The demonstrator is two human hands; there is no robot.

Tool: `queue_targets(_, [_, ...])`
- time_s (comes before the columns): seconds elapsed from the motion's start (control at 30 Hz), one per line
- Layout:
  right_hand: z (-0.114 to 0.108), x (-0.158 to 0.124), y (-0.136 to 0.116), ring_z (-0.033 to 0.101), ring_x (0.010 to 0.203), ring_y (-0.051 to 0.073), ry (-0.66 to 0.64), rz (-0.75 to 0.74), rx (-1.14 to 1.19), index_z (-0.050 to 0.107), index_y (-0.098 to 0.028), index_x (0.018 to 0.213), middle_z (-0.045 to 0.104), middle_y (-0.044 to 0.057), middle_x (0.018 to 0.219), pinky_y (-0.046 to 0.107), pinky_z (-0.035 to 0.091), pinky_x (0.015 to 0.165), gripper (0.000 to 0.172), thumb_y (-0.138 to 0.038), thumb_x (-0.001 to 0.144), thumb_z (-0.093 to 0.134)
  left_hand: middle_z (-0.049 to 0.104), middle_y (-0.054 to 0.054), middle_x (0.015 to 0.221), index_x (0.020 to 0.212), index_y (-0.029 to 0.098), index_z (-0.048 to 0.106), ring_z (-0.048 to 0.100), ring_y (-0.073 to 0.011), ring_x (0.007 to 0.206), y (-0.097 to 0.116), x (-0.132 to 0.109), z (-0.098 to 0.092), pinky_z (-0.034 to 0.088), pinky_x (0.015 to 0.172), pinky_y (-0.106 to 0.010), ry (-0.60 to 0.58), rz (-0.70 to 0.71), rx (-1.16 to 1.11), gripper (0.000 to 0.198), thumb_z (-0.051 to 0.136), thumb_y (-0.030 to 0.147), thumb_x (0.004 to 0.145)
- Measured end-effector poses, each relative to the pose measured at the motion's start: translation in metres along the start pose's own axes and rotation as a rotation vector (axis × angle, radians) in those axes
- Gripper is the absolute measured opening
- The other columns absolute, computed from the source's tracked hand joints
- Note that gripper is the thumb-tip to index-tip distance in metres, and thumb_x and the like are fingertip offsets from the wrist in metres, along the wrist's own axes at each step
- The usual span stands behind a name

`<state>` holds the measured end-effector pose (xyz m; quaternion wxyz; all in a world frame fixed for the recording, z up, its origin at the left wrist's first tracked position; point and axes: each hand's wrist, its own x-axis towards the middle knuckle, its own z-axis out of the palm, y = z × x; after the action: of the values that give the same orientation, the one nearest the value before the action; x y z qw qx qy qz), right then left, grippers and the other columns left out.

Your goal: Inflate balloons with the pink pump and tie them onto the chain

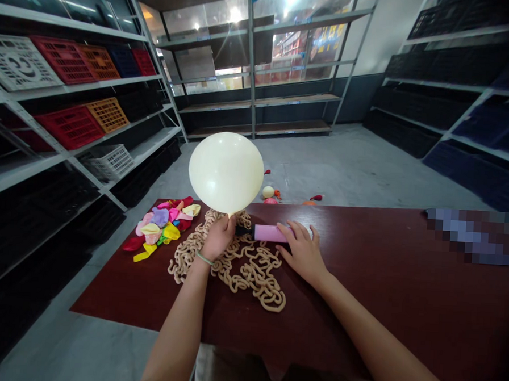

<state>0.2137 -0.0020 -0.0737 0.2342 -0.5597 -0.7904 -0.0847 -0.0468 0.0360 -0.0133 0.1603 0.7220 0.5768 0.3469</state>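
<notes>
A large pale-yellow inflated balloon [226,172] stands above the table, its neck pinched in my left hand [218,237]. Beside that hand lies a pink hand pump [270,233] with a black end pointing left. My right hand [305,249] rests at the pump's right end, fingers spread and touching it. Under and around the pump is a heap of beige chain links [254,276]. Left of the chain is a pile of uninflated balloons [161,225] in several colours.
The dark red table [359,309] carries a blurred patch [469,236] at its far right. Beyond it, a few small balloons [268,192] lie on the floor. Shelves with coloured crates [72,125] stand left; a rack [254,71] stands behind, and dark bins [435,80] fill the right shelves.
</notes>
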Motion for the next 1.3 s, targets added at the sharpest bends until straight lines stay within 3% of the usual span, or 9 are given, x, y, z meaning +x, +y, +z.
queue_targets(0.2, [-0.019, 0.009, 0.016, 0.026, 0.144, 0.035, 0.251, 0.086, -0.060, 0.025, -0.023, 0.152, 0.036, 0.018, 0.151, 0.063, 0.019, 0.113, 0.076, -0.057, 0.090, 0.051, 0.061, -0.004, 0.068, 0.072, 0.020, 0.051, 0.056, -0.0174, 0.065, 0.006, -0.002, 0.011, 0.038, 0.063, -0.030, -0.109, 0.088, 0.114, 0.040, 0.030, 0.039, 0.101])
queue_targets(0.37, [-0.101, 0.033, 0.023, 0.026, 0.143, 0.041, 0.494, -0.036, -0.125, 0.014, -0.027, 0.153, 0.027, 0.018, 0.152, 0.064, 0.027, 0.110, 0.084, -0.052, 0.087, 0.059, 0.066, -0.007, 0.075, 0.079, 0.019, 0.057, 0.061, -0.0186, 0.070, 0.016, -0.006, 0.015, 0.041, 0.067, -0.030, -0.191, 0.165, 0.218, 0.042, 0.027, 0.038, 0.102])
queue_targets(0.53, [-0.201, 0.078, -0.016, 0.028, 0.143, 0.039, 0.395, -0.425, -0.182, 0.042, -0.033, 0.143, 0.040, 0.006, 0.149, 0.064, 0.022, 0.114, 0.058, -0.048, 0.090, 0.058, 0.070, -0.011, 0.078, 0.087, 0.018, 0.061, 0.065, -0.0221, 0.068, 0.024, -0.010, 0.018, 0.043, 0.064, -0.030, -0.282, 0.210, 0.346, 0.041, 0.030, 0.039, 0.101])
queue_targets(0.63, [-0.227, 0.109, -0.049, 0.023, 0.144, 0.040, 0.136, -0.631, -0.229, 0.045, -0.034, 0.143, 0.042, 0.001, 0.149, 0.070, 0.018, 0.112, 0.057, -0.055, 0.090, 0.054, 0.071, -0.013, 0.081, 0.089, 0.018, 0.062, 0.067, -0.0237, 0.070, 0.030, -0.014, 0.020, 0.044, 0.067, -0.031, -0.311, 0.255, 0.352, 0.036, 0.034, 0.037, 0.100])
queue_targets(0.8, [-0.200, 0.131, -0.084, 0.026, 0.143, 0.037, -0.221, -0.818, -0.437, 0.057, -0.025, 0.130, 0.051, 0.004, 0.140, 0.066, 0.017, 0.115, 0.072, -0.066, 0.073, 0.068, 0.071, -0.012, 0.082, 0.093, 0.018, 0.062, 0.068, -0.0242, 0.074, 0.038, -0.018, 0.018, 0.045, 0.069, -0.031, -0.339, 0.327, 0.298, 0.031, 0.036, 0.034, 0.100])
queue_targets(0.9, [-0.170, 0.125, -0.082, 0.042, 0.132, 0.039, -0.362, -0.750, -0.505, 0.062, -0.017, 0.123, 0.059, 0.013, 0.130, 0.064, 0.024, 0.113, 0.088, -0.074, 0.057, 0.074, 0.071, -0.012, 0.083, 0.095, 0.018, 0.061, 0.068, -0.0245, 0.074, 0.038, -0.018, 0.017, 0.044, 0.068, -0.031, -0.319, 0.323, 0.300, 0.030, 0.036, 0.034, 0.100])
queue_targets(1.0, [-0.146, 0.116, -0.068, 0.045, 0.128, 0.039, -0.347, -0.680, -0.429, 0.061, -0.020, 0.121, 0.061, 0.013, 0.125, 0.067, 0.024, 0.112, 0.085, -0.078, 0.059, 0.069, 0.071, -0.011, 0.084, 0.096, 0.018, 0.061, 0.068, -0.0247, 0.076, 0.039, -0.017, 0.015, 0.044, 0.067, -0.030, -0.302, 0.298, 0.294, 0.028, 0.038, 0.034, 0.099])
queue_targets(1.1, [-0.132, 0.112, -0.055, 0.039, 0.132, 0.038, -0.273, -0.634, -0.306, 0.061, -0.025, 0.116, 0.061, 0.010, 0.124, 0.066, 0.019, 0.114, 0.068, -0.075, 0.069, 0.063, 0.072, -0.010, 0.088, 0.097, 0.018, 0.060, 0.068, -0.0234, 0.080, 0.041, -0.017, 0.015, 0.044, 0.070, -0.030, -0.318, 0.313, 0.250, 0.026, 0.037, 0.030, 0.100])
queue_targets(1.3, [-0.130, 0.114, -0.050, 0.036, 0.133, 0.037, -0.218, -0.630, -0.244, 0.062, -0.029, 0.108, 0.059, 0.006, 0.121, 0.067, 0.018, 0.113, 0.043, -0.061, 0.079, 0.061, 0.070, -0.011, 0.087, 0.094, 0.018, 0.059, 0.067, -0.0227, 0.080, 0.047, -0.019, 0.015, 0.043, 0.069, -0.029, -0.298, 0.302, 0.222, 0.027, 0.035, 0.029, 0.100])
